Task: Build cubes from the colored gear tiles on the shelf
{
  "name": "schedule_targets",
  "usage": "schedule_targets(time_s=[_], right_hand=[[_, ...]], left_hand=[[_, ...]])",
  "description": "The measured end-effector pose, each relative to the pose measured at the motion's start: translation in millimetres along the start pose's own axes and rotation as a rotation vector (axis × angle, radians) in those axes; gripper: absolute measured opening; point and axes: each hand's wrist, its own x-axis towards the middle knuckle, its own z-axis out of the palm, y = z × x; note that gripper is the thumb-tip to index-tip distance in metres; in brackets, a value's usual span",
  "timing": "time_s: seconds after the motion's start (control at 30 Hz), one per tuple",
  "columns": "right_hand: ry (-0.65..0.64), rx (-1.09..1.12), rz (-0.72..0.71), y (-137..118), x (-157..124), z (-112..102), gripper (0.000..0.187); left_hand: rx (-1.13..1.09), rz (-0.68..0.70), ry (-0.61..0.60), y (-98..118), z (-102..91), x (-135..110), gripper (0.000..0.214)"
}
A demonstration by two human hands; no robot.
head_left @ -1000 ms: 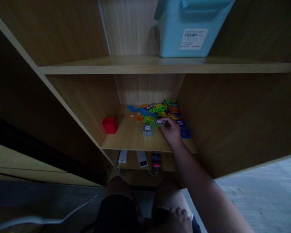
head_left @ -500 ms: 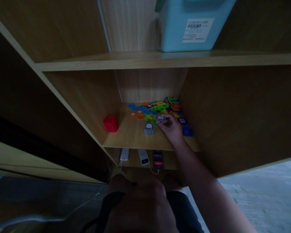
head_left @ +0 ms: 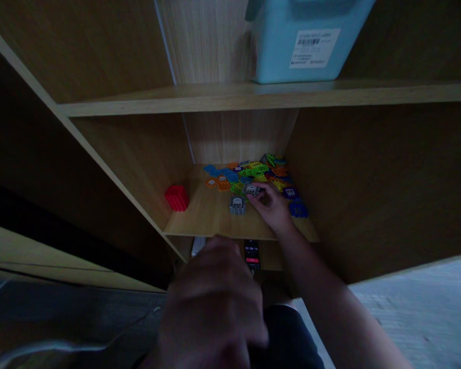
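My right hand [head_left: 273, 206] reaches onto the middle shelf, its thumb and fingers closed on a grey interlocking building piece [head_left: 251, 189] with a pale window-like pattern. Just in front of that piece stands a grey block [head_left: 237, 205] assembled from similar pieces. Behind them spreads a pile of flat interlocking pieces [head_left: 255, 169] in green, yellow, orange and blue. My left hand [head_left: 215, 302] is large and blurred close to the camera, back of the hand up, below the shelf; its fingertips are hidden.
At the left of the shelf sits a red block [head_left: 176, 198]. Blue pieces [head_left: 298, 208] lie by the right wall. A phone [head_left: 252, 254] and a white device [head_left: 198, 245] rest on the lower ledge. Above, a light-blue bin [head_left: 299, 46] stands on the upper shelf [head_left: 215, 97].
My left hand has risen forward from my lap and now covers part of the lower ledge. My right hand has shifted slightly left and down, still holding the grey building piece.
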Motion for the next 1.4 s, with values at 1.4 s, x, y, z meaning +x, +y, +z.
schedule_targets(time_s=[1.4], right_hand=[[-0.258,-0.046,-0.108,-8,-4,3,0.024]], left_hand=[[-0.525,-0.346,-0.421,-235,64.0,51,0.085]])
